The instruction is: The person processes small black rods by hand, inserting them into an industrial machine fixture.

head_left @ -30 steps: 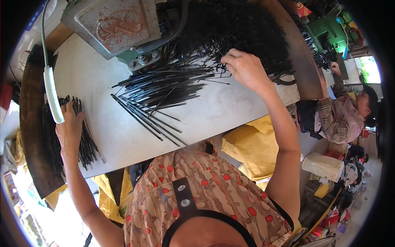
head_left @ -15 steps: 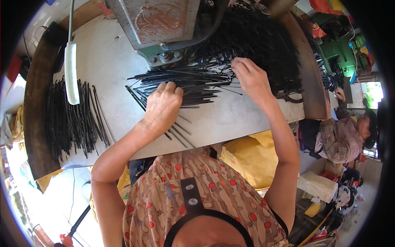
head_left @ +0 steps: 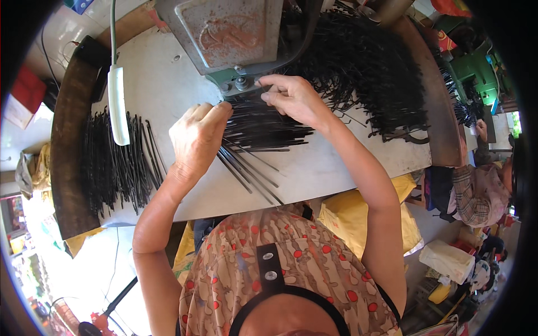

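My left hand (head_left: 195, 139) is closed above the table, left of the machine's base, its thumb and fingertips pressed together; whatever they pinch is too small to make out. My right hand (head_left: 294, 99) has thumb and index finger curled toward each other just right of the bolts under the machine head; anything thin between them cannot be made out. Between and below both hands lies a loose bundle of thin black strips (head_left: 266, 129), roughly side by side. Several separate black strips (head_left: 246, 171) slant out from beneath my left hand toward the table's near edge.
A green machine with a rusty grey cover (head_left: 227, 33) stands at the table's far middle. A large black strip heap (head_left: 370, 73) fills the right; a neater row (head_left: 120, 168) lies left, under a white lamp (head_left: 118, 106). Another person (head_left: 479, 187) sits by a green machine at right.
My right hand has moved left from the heap's edge to the machine's base. My left hand has shifted left, off the middle of the bundle. The whole view has shifted slightly.
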